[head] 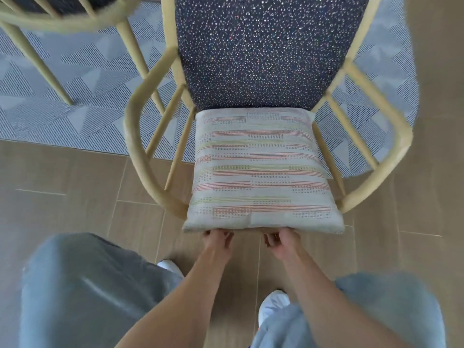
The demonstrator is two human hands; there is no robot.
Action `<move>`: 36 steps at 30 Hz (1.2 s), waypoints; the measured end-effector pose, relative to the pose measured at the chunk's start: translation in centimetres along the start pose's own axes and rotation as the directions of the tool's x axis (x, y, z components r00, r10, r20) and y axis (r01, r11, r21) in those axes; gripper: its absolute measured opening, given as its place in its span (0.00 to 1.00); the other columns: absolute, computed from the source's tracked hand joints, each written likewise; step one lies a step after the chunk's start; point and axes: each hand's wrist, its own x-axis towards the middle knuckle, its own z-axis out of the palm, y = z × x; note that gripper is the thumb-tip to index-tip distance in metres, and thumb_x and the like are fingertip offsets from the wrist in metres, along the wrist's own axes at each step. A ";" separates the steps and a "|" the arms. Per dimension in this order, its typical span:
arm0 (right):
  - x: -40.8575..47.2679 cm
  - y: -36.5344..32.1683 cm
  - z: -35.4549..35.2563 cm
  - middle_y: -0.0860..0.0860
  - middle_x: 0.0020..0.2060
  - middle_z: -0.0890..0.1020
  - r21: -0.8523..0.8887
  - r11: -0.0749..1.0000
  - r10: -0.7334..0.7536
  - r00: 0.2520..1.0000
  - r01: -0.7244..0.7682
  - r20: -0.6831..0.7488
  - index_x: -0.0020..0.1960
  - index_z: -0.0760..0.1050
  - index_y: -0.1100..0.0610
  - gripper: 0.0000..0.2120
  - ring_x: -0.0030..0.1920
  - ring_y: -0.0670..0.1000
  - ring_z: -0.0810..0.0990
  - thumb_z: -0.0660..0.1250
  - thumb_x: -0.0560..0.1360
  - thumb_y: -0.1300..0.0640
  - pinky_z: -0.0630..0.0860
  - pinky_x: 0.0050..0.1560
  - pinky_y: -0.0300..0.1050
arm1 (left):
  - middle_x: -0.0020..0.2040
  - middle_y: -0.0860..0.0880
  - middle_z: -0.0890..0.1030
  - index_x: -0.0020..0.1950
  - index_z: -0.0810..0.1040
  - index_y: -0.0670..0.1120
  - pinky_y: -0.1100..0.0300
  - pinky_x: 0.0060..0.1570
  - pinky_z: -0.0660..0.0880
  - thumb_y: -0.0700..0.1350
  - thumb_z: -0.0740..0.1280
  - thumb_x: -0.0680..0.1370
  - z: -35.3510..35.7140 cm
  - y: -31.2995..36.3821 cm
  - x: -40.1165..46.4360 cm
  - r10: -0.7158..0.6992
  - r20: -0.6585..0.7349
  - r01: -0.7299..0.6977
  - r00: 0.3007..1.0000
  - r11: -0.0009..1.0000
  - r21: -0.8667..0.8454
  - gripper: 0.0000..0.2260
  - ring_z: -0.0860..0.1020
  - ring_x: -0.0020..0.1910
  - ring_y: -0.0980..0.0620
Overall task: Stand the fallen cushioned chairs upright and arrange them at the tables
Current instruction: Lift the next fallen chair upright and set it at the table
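A pale wooden armchair (pixel 140 136) with a dark speckled seat (pixel 263 51) stands upright in front of me. A white cushion (pixel 261 172) with orange and yellow stripes leans inside the chair's curved back rail. My left hand (pixel 218 238) and my right hand (pixel 282 239) grip the rail just under the cushion's near edge, fingers curled. The rail itself is hidden there by the cushion and my hands.
A second wooden chair (pixel 50 23) stands at the top left on a grey patterned rug (pixel 75 96). Wooden floor tiles (pixel 75 197) lie under my feet. A tan surface (pixel 439 71) fills the right edge. My knees and white shoes are below.
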 end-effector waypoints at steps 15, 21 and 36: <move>-27.1 -15.7 6.3 0.54 0.50 0.75 -0.150 0.986 -0.099 0.985 0.078 -0.138 0.66 0.73 0.59 0.15 0.40 0.49 0.72 0.64 0.81 0.60 0.78 0.42 0.40 | 0.39 0.42 0.81 0.44 0.75 0.41 0.55 0.31 0.82 0.43 0.71 0.77 9.1 16.4 -26.4 0.113 -0.140 -0.082 0.984 0.974 0.211 0.08 0.83 0.32 0.46; -31.5 -22.5 10.8 0.52 0.39 0.75 -0.240 0.965 -0.131 0.986 0.103 -0.102 0.57 0.75 0.59 0.07 0.35 0.50 0.74 0.67 0.80 0.63 0.76 0.20 0.40 | 0.44 0.41 0.83 0.51 0.79 0.40 0.59 0.26 0.80 0.40 0.75 0.75 14.3 22.2 -28.2 0.115 -0.113 -0.065 0.987 0.926 0.371 0.09 0.85 0.32 0.46; -36.2 -35.1 20.3 0.56 0.39 0.78 -0.335 0.923 -0.215 0.976 0.191 -0.036 0.59 0.75 0.62 0.10 0.32 0.51 0.76 0.70 0.79 0.61 0.78 0.30 0.48 | 0.54 0.43 0.83 0.61 0.78 0.41 0.64 0.22 0.76 0.44 0.73 0.77 25.9 32.2 -30.5 0.139 0.040 -0.144 0.989 0.931 0.336 0.14 0.85 0.44 0.45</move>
